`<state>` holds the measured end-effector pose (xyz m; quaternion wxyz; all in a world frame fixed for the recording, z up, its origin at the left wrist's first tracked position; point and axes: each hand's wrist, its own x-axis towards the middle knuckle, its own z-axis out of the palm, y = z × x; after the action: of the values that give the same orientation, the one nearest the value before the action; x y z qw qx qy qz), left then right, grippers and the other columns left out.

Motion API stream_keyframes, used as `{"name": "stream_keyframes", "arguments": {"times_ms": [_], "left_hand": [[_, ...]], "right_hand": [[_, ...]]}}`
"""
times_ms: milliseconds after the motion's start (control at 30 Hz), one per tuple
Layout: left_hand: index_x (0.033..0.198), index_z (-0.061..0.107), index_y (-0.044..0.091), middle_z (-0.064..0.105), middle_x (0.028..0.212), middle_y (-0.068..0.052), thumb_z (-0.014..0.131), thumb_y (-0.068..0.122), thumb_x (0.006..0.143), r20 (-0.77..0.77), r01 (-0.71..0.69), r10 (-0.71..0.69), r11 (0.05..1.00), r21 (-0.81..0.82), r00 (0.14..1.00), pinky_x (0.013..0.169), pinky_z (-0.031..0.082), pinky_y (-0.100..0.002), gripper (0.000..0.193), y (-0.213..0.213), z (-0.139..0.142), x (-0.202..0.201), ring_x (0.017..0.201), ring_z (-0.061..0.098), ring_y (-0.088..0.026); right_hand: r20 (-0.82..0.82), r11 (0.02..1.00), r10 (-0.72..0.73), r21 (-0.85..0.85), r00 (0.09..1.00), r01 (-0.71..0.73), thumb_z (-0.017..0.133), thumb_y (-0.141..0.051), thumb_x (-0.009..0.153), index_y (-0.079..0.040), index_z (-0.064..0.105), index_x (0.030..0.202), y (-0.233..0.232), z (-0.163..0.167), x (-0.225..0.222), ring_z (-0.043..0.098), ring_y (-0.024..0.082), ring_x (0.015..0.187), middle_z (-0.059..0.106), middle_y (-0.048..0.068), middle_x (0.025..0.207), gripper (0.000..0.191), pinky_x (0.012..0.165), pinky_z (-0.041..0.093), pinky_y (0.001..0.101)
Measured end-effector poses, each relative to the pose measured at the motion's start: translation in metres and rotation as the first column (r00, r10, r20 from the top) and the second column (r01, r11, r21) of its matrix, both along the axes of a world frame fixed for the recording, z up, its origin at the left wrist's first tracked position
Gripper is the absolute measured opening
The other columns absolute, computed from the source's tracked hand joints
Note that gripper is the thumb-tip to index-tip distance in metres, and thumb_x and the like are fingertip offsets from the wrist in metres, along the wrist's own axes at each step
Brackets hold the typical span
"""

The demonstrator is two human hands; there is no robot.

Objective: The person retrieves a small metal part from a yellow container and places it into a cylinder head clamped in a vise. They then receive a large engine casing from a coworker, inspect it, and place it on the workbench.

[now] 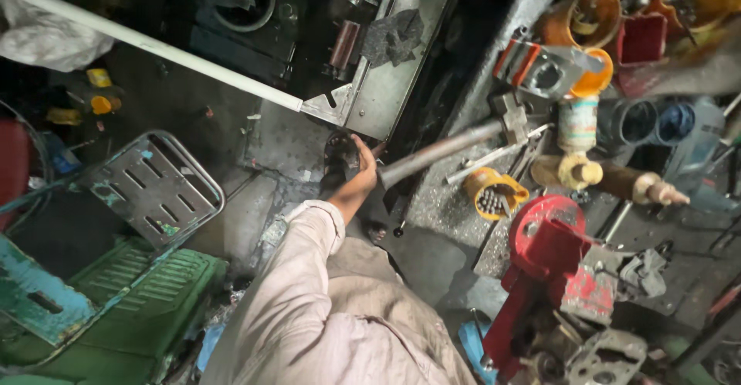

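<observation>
My left hand (361, 170) is clenched around the near end of a long grey metal bar (441, 150). Its long axis slants up and away to the right, toward a metal clamp (511, 115) on the cluttered desk (451, 200). The bar is round, smooth and dull, dusty near my grip.

Bare floor (278, 142) left of hand (361, 170); cluttered bench (448, 200) right.
</observation>
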<state>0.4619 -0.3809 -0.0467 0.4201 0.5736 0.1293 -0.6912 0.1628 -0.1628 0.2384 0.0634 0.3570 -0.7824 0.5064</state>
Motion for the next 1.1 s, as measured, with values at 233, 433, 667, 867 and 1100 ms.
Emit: {"name": "stream_keyframes", "arguments": {"times_ms": [233, 433, 667, 867, 1100], "left_hand": [[0.166, 0.013, 0.012, 0.061, 0.138, -0.017, 0.012, 0.087, 0.09, 0.124, -0.04, 0.07, 0.972, -0.232, 0.99, 0.123, 0.023, -0.05, 0.107, 0.064, 0.035, 0.005, 0.142, 0.049, -0.035], [0.159, 0.023, 0.01, 0.065, 0.138, -0.023, 0.013, 0.083, 0.09, 0.108, -0.035, 0.088, 0.906, -0.421, 0.99, 0.118, 0.029, -0.048, 0.101, 0.13, 0.059, 0.014, 0.137, 0.054, -0.035], [0.146, 0.039, 0.007, 0.067, 0.135, -0.02, 0.024, 0.061, 0.104, 0.37, 0.183, 0.144, 0.673, -0.716, 0.918, 0.112, 0.04, -0.047, 0.07, 0.225, 0.119, 0.004, 0.132, 0.059, -0.031], [0.139, 0.044, 0.005, 0.068, 0.135, -0.015, 0.052, 0.02, 0.107, 0.666, 0.637, 0.124, 0.208, -0.743, 0.736, 0.115, 0.04, -0.037, 0.036, 0.258, 0.219, -0.044, 0.131, 0.06, -0.021], [0.147, 0.051, 0.013, 0.059, 0.149, -0.016, 0.069, 0.025, 0.095, 0.889, 0.835, 0.121, -0.418, -0.359, 0.443, 0.122, 0.04, -0.043, 0.057, 0.246, 0.33, -0.121, 0.143, 0.053, -0.029]], "right_hand": [[0.061, 0.99, 0.08, -0.119, 0.995, -0.073, 0.05, 0.008, 0.092, 0.001, 0.049, 0.117, 0.058, 0.001, -0.019, 0.057, 0.019, 0.092, 0.055, 0.009, 0.103, 0.026, 0.088, 0.051, 0.0299], [0.062, 0.915, 0.29, -0.312, 0.955, -0.257, 0.049, 0.009, 0.095, 0.002, 0.048, 0.12, 0.101, -0.012, -0.05, 0.054, 0.019, 0.091, 0.053, 0.009, 0.104, 0.026, 0.086, 0.048, 0.0294], [0.09, 0.876, 0.326, -0.403, 0.941, -0.265, 0.057, -0.001, 0.102, -0.001, 0.05, 0.121, 0.145, -0.032, -0.06, 0.054, 0.018, 0.103, 0.054, 0.008, 0.116, 0.021, 0.097, 0.045, 0.031], [0.201, 0.9, 0.236, -0.415, 0.951, -0.135, 0.056, 0.008, 0.095, -0.004, 0.046, 0.112, 0.179, -0.098, -0.086, 0.05, 0.017, 0.106, 0.049, 0.007, 0.115, 0.023, 0.097, 0.046, 0.0313], [0.397, 0.883, 0.469, -0.199, 0.789, -0.425, 0.048, 0.013, 0.095, -0.001, 0.049, 0.138, 0.144, -0.145, -0.126, 0.056, 0.017, 0.125, 0.059, 0.012, 0.133, 0.046, 0.108, 0.044, 0.0326]]}}
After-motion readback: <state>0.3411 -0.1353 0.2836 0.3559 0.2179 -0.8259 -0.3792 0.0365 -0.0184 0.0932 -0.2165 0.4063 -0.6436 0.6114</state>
